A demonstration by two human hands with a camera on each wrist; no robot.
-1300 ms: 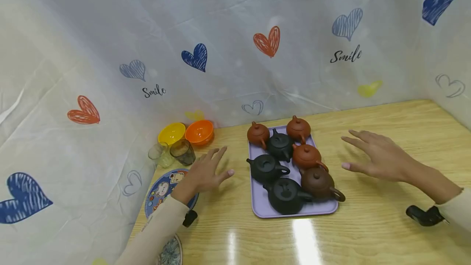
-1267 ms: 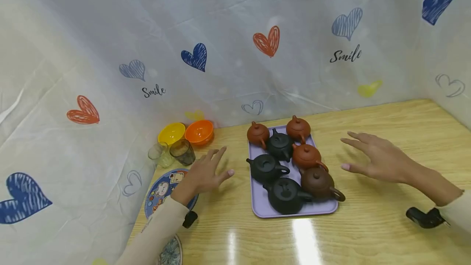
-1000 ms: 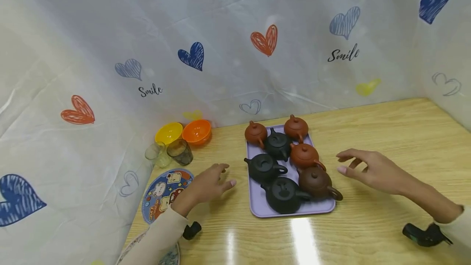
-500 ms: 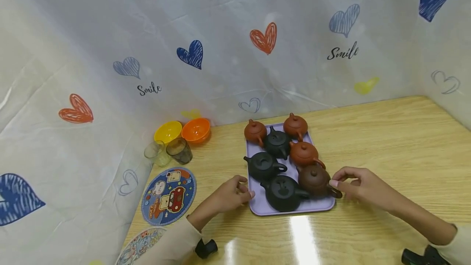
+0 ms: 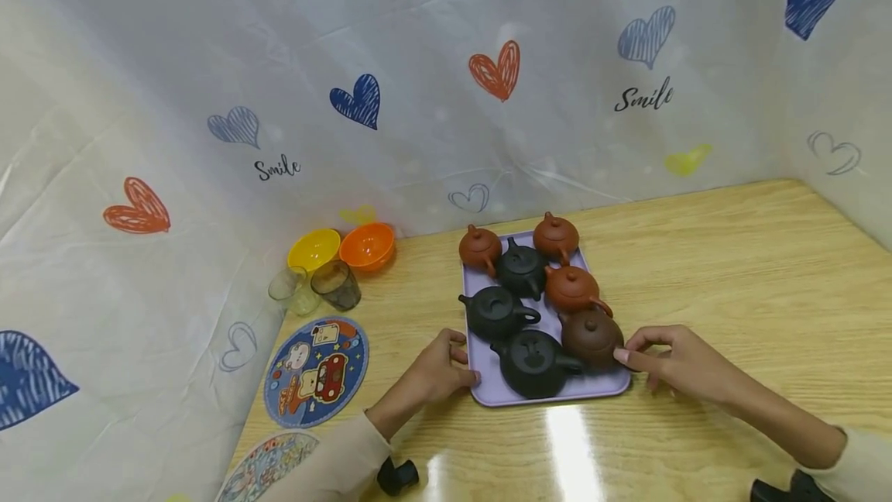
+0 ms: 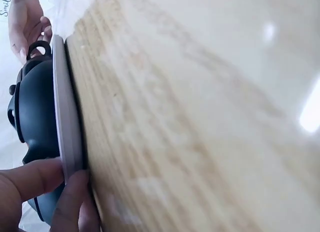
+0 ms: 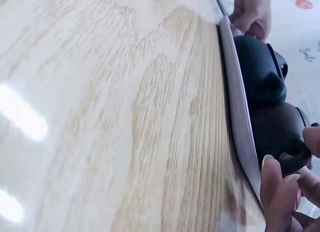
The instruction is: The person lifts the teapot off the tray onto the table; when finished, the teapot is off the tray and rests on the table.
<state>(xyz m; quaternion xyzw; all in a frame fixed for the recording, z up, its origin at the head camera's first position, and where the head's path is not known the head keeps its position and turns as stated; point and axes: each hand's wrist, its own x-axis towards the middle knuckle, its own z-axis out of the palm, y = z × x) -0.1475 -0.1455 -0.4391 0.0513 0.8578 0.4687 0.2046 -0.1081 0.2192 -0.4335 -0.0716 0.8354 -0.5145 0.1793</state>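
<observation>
Left hand (image 5: 433, 373), right hand (image 5: 679, 362) grip opposite tray (image 5: 481, 390) edges; table (image 5: 732, 254) open right.

Head camera looks down from above; both wrist cameras skim the tray (image 5: 481, 390) edge closely.

- My tray (image 5: 481, 390), frame centre: lilac, carrying black, rust-orange and dark brown teapots.
- Bowls (image 5: 314, 249), left of centre: yellow, orange.
- Backdrop curtain (image 5: 418, 60): white, hearts.
</observation>
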